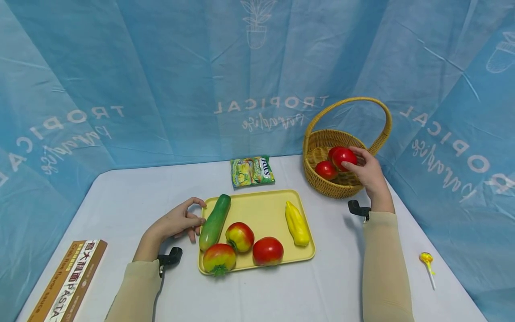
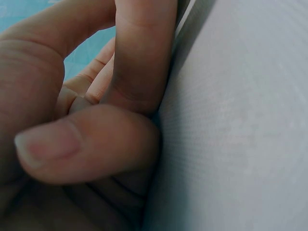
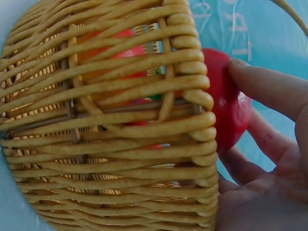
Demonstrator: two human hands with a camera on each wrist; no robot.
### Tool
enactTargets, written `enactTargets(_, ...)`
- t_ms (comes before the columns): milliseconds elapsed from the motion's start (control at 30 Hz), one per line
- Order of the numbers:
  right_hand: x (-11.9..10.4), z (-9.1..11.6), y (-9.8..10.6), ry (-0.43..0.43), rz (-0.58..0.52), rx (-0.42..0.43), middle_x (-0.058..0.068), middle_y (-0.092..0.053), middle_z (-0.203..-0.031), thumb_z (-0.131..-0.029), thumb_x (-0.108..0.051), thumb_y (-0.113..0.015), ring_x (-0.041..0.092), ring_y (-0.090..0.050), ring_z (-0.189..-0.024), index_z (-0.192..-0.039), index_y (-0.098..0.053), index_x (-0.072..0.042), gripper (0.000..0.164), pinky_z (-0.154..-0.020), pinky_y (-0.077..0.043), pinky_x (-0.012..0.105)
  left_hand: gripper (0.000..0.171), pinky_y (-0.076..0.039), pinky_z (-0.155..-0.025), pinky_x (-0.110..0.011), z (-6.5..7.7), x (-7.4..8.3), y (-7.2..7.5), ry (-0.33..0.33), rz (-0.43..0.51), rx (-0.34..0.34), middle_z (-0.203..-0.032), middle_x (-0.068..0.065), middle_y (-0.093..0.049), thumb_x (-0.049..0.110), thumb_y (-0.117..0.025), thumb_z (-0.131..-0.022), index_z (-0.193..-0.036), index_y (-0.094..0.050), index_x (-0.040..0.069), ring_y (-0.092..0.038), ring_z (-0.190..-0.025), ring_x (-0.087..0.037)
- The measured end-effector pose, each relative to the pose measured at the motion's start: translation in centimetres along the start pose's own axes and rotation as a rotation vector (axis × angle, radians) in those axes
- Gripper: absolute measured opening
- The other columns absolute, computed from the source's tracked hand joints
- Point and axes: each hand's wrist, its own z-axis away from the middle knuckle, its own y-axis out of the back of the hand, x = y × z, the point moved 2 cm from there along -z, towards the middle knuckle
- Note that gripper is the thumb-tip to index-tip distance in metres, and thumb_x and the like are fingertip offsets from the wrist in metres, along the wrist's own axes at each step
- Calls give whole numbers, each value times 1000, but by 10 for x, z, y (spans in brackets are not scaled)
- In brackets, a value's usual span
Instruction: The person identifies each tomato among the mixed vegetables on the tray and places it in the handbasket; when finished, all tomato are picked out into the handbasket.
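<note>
My right hand [image 1: 368, 172] holds a shiny red tomato [image 1: 344, 158] between thumb and fingers at the mouth of the wicker basket [image 1: 339, 191]. In the right wrist view the held tomato [image 3: 226, 101] shows beyond the woven rim. Other red fruit [image 1: 326, 170] lies inside the basket, partly hidden. My left hand [image 1: 177, 221] rests loosely bent at the left rim of the yellow tray [image 1: 257, 203], fingertips right by the rim and the green cucumber [image 1: 215, 222]. In the left wrist view its bent fingers [image 2: 86, 144] hold nothing visible.
On the tray are a red-yellow apple [image 1: 240, 237], a leafy-ended red-yellow fruit [image 1: 219, 258], a tomato [image 1: 268, 251] and a long yellow fruit [image 1: 297, 224]. Around it lie a green snack packet [image 1: 252, 171], a pasta box [image 1: 67, 281] and a lollipop [image 1: 426, 259]. Blue cloth hangs behind.
</note>
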Motion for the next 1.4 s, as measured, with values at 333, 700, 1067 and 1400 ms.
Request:
enactTargets(333, -2, 1, 0, 32, 37, 26, 15, -34, -173, -104, -29, -70, 37, -32, -160, -164, -39, -15, 69, -130, -29, 55, 54, -31, -41, -20, -1, -1, 1, -7, 5, -5, -75, -8, -73, 21, -68, -102, -146, -38, 15, -74, -56, -24)
enactTargets(700, -8, 4, -1, 56, 27, 28, 14, -39, -171, -104, -30, -69, 33, -34, -160, -163, -41, -16, 68, -131, -28, 54, 53, -31, -40, -20, 0, -1, -1, -9, 3, -6, -74, -7, -73, 19, -67, -101, -145, -38, 14, -73, -56, -23)
enactTargets(1067, -38, 16, -10, 124, -18, -34, 9, -40, -170, -100, -37, -75, 31, -34, -159, -163, -42, -21, 73, -132, -25, 51, 55, -31, -40, -21, 0, -1, 2, -12, -7, -5, -75, -8, -74, 21, -68, -102, -146, -37, 15, -74, -57, -25)
enactTargets(1400, -73, 35, -50, 235, -61, -222, 12, -42, -167, -101, -27, -74, 32, -37, -156, -162, -42, -16, 69, -131, -26, 55, 54, -31, -41, -20, -1, -2, 1, -13, -12, -4, -75, -7, -74, 21, -68, -102, -146, -37, 15, -73, -56, -23)
